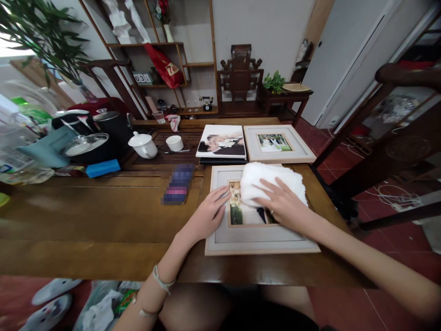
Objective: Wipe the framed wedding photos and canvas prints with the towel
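A white-framed photo (255,236) lies flat on the wooden table (86,216) in front of me. My left hand (208,214) rests on the frame's left side with its fingers stretched out flat on the mat and glass. My right hand (280,202) presses flat on a folded white cloth (265,177) that covers the upper right part of the picture. Its fingers are spread over the cloth.
A second white-framed photo (279,145) and an unframed print (222,141) lie farther back on the table. A white teapot (143,145), a cup (174,143), pots with lids (84,145), a blue sponge (102,168) and a dark booklet (177,184) sit to the left. Dark wooden chairs (389,151) stand at right.
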`<state>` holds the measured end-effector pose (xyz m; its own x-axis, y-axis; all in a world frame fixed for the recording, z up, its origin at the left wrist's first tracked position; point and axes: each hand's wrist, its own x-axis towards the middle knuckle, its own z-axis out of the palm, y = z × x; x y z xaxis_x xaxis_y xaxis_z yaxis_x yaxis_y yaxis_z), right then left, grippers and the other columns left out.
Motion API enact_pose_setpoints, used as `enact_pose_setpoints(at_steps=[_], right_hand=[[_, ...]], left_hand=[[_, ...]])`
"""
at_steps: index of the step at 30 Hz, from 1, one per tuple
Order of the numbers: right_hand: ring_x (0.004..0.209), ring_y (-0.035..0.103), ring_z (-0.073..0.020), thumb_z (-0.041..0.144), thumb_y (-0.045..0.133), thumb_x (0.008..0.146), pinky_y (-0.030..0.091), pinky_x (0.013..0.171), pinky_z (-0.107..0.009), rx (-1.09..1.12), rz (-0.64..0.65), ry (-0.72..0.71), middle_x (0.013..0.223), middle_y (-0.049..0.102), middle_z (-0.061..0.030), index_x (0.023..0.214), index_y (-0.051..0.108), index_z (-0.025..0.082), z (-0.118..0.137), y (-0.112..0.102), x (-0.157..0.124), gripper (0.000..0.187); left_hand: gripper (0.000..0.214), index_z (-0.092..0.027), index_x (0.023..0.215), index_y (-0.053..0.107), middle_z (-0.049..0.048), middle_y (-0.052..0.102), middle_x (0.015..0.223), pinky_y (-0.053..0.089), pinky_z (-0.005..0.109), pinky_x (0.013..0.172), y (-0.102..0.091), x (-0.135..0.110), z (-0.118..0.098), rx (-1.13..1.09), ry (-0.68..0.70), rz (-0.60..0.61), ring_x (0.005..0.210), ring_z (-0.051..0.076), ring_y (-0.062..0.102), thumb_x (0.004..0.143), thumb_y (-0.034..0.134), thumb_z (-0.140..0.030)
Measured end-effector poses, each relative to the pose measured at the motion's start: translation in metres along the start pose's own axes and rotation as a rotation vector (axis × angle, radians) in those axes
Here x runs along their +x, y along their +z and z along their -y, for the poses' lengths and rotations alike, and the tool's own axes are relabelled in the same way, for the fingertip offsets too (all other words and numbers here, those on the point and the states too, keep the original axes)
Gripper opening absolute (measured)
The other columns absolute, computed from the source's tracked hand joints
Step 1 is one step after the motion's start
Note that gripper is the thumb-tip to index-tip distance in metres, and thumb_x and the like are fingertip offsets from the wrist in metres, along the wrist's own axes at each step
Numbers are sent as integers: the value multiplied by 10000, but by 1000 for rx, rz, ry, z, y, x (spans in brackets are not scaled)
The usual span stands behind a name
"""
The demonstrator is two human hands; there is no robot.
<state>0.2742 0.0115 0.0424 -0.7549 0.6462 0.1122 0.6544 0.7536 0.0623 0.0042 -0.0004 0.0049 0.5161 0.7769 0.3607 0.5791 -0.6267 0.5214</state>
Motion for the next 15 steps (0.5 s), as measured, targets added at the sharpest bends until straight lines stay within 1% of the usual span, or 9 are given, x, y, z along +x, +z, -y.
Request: enact_pose_setpoints(at_steps=[3, 4, 6, 8, 10, 13, 15], right_hand=[[1373, 314, -352, -47, 473, 762, 263, 1063, -608, -141, -60, 93, 1455, 437, -147, 1285, 556, 194, -21, 3, 18, 581], [1362, 331, -357, -30, 470, 793, 290, 1049, -598, -164, -61, 118, 1458, 429, -157, 1290, 554, 187, -23, 2, 24, 549], [1337, 369, -366, -1, 463, 836, 349, 1015, -569, -186, -36, 143, 1459, 422, -172, 1292, 558, 178, -16, -1, 34, 499], [1305, 409, -378, 25, 471, 853, 401, 975, -540, -189, 16, 115, 1445, 441, -172, 1275, 578, 180, 2, -4, 41, 462], [1272, 444, -395, 61, 491, 862, 436, 940, -520, -190, 58, 65, 1424, 465, -180, 1220, 620, 166, 27, -7, 40, 394], [1226, 492, -394, 107, 509, 875, 466, 898, -506, -184, 76, 1, 1380, 508, -190, 1122, 673, 162, 63, -14, 29, 302], [1182, 532, -374, 126, 559, 850, 493, 853, -473, -137, 96, -51, 1345, 541, -182, 1097, 683, 187, 77, -23, 18, 284]], left_hand=[[439, -177, 1376, 478, 123, 418, 1480, 325, 515, 1146, 0, 0, 0, 6, -10, 11, 1394, 251, 347, 949, 381, -146], [438, -174, 1376, 479, 125, 417, 1481, 326, 516, 1145, 0, 0, 0, 8, -12, 15, 1394, 253, 347, 949, 382, -146], [441, -184, 1377, 479, 122, 421, 1479, 326, 524, 1142, -1, 0, -1, 6, -15, 16, 1391, 256, 352, 948, 385, -146], [444, -199, 1378, 477, 115, 427, 1476, 326, 529, 1141, -1, 1, -1, 1, -15, 11, 1389, 255, 356, 946, 389, -147], [445, -208, 1379, 472, 106, 432, 1473, 325, 526, 1143, -1, 1, -1, -7, -16, 8, 1389, 249, 356, 945, 389, -151], [460, -200, 1406, 427, 108, 427, 1476, 318, 515, 1151, -1, 2, -2, -22, -31, 12, 1392, 240, 351, 950, 377, -163], [467, -187, 1423, 396, 117, 422, 1478, 306, 504, 1160, -1, 2, -3, -26, -52, 17, 1392, 238, 350, 957, 367, -175]])
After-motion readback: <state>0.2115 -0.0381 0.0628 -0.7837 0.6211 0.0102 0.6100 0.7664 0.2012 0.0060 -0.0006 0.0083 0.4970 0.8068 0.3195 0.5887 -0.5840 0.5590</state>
